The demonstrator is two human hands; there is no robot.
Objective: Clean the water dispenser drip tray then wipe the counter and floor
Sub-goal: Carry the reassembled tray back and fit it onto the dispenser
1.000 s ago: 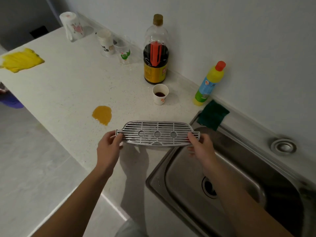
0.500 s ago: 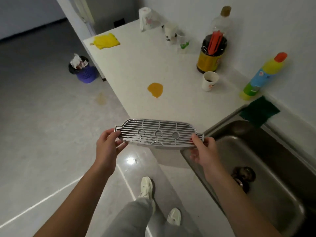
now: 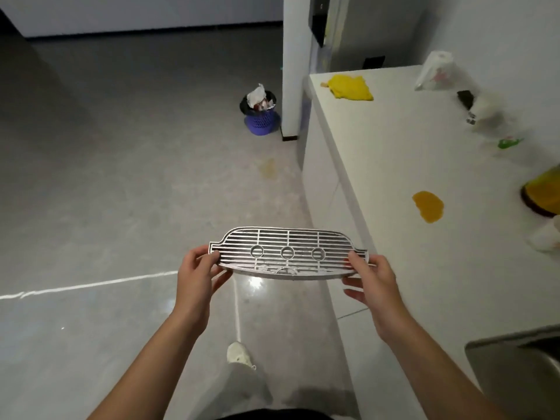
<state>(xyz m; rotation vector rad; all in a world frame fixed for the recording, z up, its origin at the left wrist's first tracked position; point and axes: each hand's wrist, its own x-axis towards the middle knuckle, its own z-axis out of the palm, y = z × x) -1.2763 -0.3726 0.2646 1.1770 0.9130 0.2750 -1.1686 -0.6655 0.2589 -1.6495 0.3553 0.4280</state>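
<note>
I hold a grey slotted drip tray grille (image 3: 288,253) level in front of me, above the floor and just left of the counter edge. My left hand (image 3: 197,274) grips its left end and my right hand (image 3: 371,278) grips its right end. An orange spill (image 3: 428,210) lies on the white counter (image 3: 394,153). A faint yellowish stain (image 3: 268,168) marks the grey floor (image 3: 121,177) near the counter's base. A yellow cloth (image 3: 350,87) lies at the counter's far end.
A purple waste bin (image 3: 260,116) full of paper stands on the floor by a white pillar (image 3: 295,71). A paper towel roll (image 3: 439,72), cups and a bottle base (image 3: 542,192) line the counter's right side. The sink's corner (image 3: 515,359) shows at lower right.
I have turned left, away from the sink. The grille, still held at both ends, has gone from over the counter and sink edge to over the floor.
</note>
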